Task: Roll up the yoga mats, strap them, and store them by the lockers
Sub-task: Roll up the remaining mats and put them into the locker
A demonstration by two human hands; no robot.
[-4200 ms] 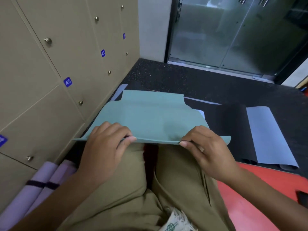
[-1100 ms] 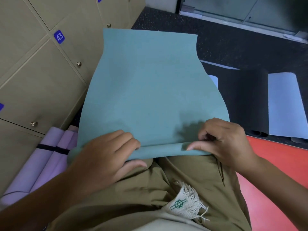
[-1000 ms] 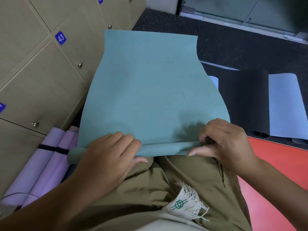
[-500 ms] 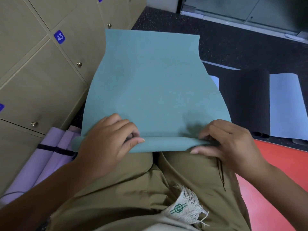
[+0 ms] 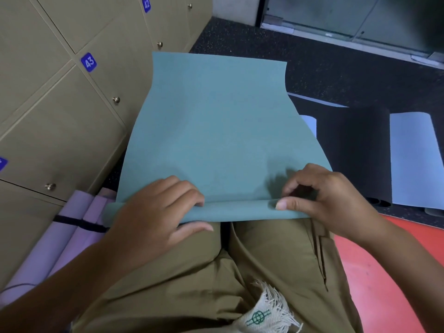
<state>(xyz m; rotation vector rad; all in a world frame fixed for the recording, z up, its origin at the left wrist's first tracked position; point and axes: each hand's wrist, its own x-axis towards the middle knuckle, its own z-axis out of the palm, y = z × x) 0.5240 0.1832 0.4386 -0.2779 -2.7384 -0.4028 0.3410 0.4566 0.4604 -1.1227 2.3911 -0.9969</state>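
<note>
A teal yoga mat [image 5: 216, 131] lies flat on the dark floor in front of my knees, running away from me beside the lockers [image 5: 60, 111]. Its near end is turned into a thin roll across my lap. My left hand [image 5: 156, 212] grips the left part of that roll, fingers curled over the top and thumb underneath. My right hand [image 5: 322, 195] pinches the right part of the roll between thumb and curled fingers.
Rolled lilac mats [image 5: 60, 241] bound by a black strap lie at the locker foot on my left. A black mat [image 5: 355, 155] and a pale blue mat [image 5: 413, 159] lie spread out to the right. Red flooring [image 5: 384, 272] sits right of my legs; glass doors [image 5: 348, 18] stand beyond.
The mat's near edge has been turned over into a thin roll. Both hands shifted their hold along it, and the roll has grown slightly tighter over the last second.
</note>
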